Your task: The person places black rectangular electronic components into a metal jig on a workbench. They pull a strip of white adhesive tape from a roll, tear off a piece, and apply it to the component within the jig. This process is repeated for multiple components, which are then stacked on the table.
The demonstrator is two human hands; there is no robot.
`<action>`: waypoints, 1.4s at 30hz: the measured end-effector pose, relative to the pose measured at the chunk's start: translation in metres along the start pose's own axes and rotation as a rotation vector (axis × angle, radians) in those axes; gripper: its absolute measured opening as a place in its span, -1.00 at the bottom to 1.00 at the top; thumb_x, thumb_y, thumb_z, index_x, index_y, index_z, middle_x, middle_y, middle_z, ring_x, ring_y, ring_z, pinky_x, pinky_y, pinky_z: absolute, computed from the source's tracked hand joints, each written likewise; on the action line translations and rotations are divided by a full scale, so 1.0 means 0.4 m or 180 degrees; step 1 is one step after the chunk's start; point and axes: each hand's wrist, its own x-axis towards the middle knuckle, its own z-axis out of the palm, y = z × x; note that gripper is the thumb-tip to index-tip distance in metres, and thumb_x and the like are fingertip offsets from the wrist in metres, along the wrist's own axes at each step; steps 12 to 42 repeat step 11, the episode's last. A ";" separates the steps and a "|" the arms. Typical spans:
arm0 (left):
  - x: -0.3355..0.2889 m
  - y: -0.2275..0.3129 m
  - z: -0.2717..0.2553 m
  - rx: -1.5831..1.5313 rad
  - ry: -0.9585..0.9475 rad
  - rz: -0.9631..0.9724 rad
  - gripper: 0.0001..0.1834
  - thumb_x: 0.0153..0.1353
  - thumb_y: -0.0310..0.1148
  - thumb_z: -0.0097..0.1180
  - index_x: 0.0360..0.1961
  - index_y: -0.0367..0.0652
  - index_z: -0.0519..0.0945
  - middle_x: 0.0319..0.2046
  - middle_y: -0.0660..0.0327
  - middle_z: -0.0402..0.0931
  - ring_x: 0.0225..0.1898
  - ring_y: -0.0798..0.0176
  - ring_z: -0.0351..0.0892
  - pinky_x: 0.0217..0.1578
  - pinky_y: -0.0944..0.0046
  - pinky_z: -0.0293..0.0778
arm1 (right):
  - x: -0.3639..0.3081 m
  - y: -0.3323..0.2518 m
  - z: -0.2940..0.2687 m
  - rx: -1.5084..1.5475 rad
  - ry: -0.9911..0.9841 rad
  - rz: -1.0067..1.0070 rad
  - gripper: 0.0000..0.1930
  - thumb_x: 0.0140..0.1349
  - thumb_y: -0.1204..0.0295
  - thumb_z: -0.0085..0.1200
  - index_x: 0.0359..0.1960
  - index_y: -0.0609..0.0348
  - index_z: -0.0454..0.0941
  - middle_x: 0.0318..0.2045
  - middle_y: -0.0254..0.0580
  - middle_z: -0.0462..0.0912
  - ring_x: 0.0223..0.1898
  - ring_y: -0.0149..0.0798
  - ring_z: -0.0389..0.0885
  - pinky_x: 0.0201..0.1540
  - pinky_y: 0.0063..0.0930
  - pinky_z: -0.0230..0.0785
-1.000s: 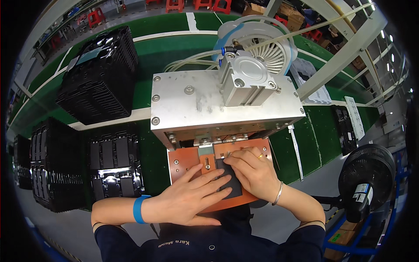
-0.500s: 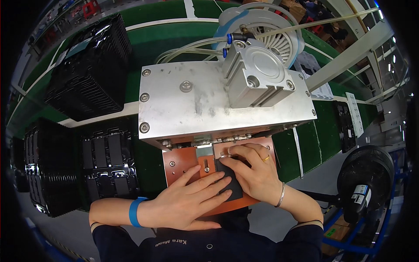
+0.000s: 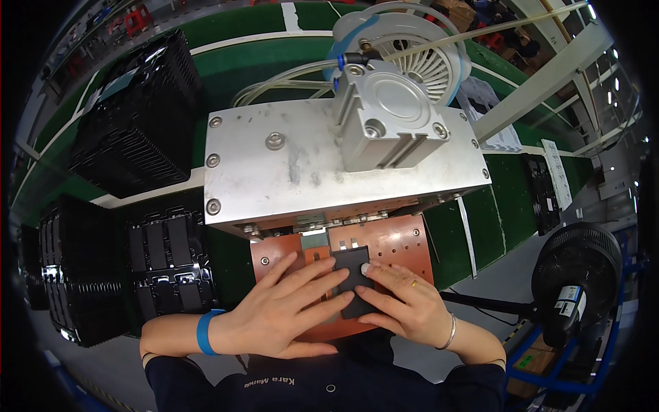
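Note:
A flat dark grey battery cell (image 3: pixel 355 275) lies on the orange-brown plate (image 3: pixel 401 248) of a metal press. Two small silver tabs (image 3: pixel 349 244) stick out of its far end, toward the press. My left hand (image 3: pixel 274 305) is open, fingers spread, with the fingertips along the cell's left edge and over a small slotted orange block (image 3: pixel 316 255). From the right, my right hand (image 3: pixel 405 302) touches the cell's right side with extended fingers. Neither hand is wrapped around it.
The silver press housing (image 3: pixel 274 172) with an air cylinder (image 3: pixel 395 117) stands just beyond my hands. Stacked black trays (image 3: pixel 137 123) and a tray of dark cells (image 3: pixel 168 254) are at left. A white fan (image 3: pixel 425 69) is behind; a black fan (image 3: pixel 576 288) is at right.
My right hand has drawn back from the tabs, toward me, to the cell's right side, uncovering both tabs. My left hand stays along the left edge. The view has shifted slightly.

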 end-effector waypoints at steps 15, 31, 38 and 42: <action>0.016 -0.020 -0.010 0.0109 -0.0068 -0.0079 -0.23 0.21 0.27 0.07 0.25 -0.08 0.46 0.33 0.05 0.29 0.39 -0.09 0.17 0.37 -0.26 -0.06 | 0.055 0.049 0.007 -0.0019 0.0134 -0.0285 -0.63 0.06 0.34 0.37 -0.11 0.23 0.64 0.10 0.03 0.56 0.09 0.01 0.61 0.09 -0.29 0.56; 0.016 -0.020 -0.010 0.0109 -0.0068 -0.0079 -0.23 0.21 0.27 0.07 0.25 -0.08 0.46 0.33 0.05 0.29 0.39 -0.09 0.17 0.37 -0.26 -0.06 | 0.055 0.049 0.007 -0.0019 0.0134 -0.0285 -0.63 0.06 0.34 0.37 -0.11 0.23 0.64 0.10 0.03 0.56 0.09 0.01 0.61 0.09 -0.29 0.56; 0.016 -0.020 -0.010 0.0109 -0.0068 -0.0079 -0.23 0.21 0.27 0.07 0.25 -0.08 0.46 0.33 0.05 0.29 0.39 -0.09 0.17 0.37 -0.26 -0.06 | 0.055 0.049 0.007 -0.0019 0.0134 -0.0285 -0.63 0.06 0.34 0.37 -0.11 0.23 0.64 0.10 0.03 0.56 0.09 0.01 0.61 0.09 -0.29 0.56; 0.016 -0.020 -0.010 0.0109 -0.0068 -0.0079 -0.23 0.21 0.27 0.07 0.25 -0.08 0.46 0.33 0.05 0.29 0.39 -0.09 0.17 0.37 -0.26 -0.06 | 0.055 0.049 0.007 -0.0019 0.0134 -0.0285 -0.63 0.06 0.34 0.37 -0.11 0.23 0.64 0.10 0.03 0.56 0.09 0.01 0.61 0.09 -0.29 0.56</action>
